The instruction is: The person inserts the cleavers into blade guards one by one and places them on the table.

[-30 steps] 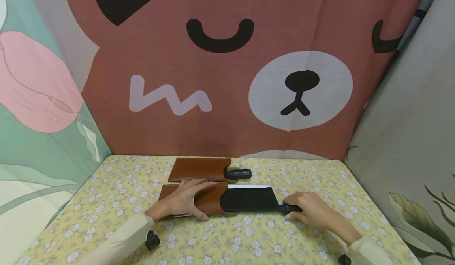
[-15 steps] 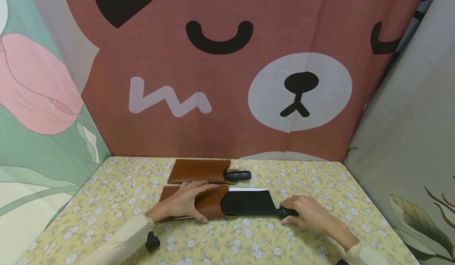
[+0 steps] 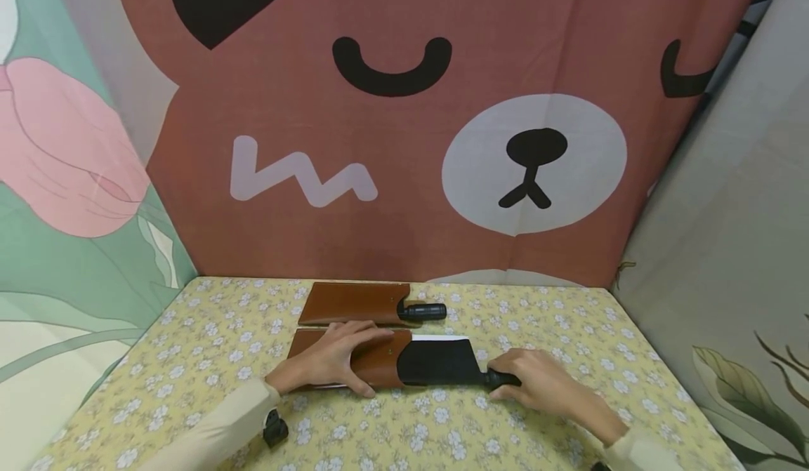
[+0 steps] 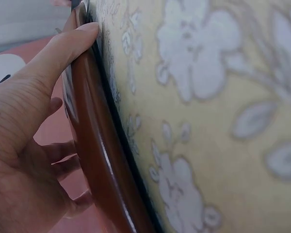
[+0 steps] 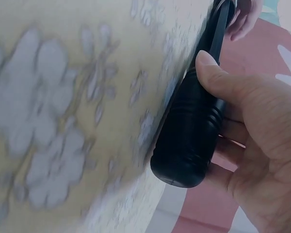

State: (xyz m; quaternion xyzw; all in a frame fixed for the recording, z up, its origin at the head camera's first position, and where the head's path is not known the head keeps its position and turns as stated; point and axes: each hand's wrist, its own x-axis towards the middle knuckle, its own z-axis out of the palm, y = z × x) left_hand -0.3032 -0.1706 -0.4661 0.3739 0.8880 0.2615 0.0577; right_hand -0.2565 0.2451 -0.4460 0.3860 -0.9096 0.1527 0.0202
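Note:
A cleaver with a black blade (image 3: 439, 363) lies partly inside a brown leather sheath (image 3: 379, 366) on the table. My left hand (image 3: 331, 357) spans the sheath and holds it, thumb on the near edge and fingers toward the far edge. In the left wrist view the thumb (image 4: 70, 43) presses along the sheath's brown edge (image 4: 99, 145). My right hand (image 3: 537, 380) grips the cleaver's black ridged handle (image 5: 184, 141), thumb on one side and fingers curled on the other. The blade's front part is hidden in the sheath.
Just behind lies a second brown sheath (image 3: 354, 302) with a black handle (image 3: 425, 311) sticking out of its right end. A yellow floral cloth (image 3: 404, 436) covers the table. A curtain with a bear print (image 3: 392, 232) hangs along the back edge.
My right hand has moved left with the cleaver, and less of the blade shows outside the sheath. The sheath and my left hand have shifted slightly right.

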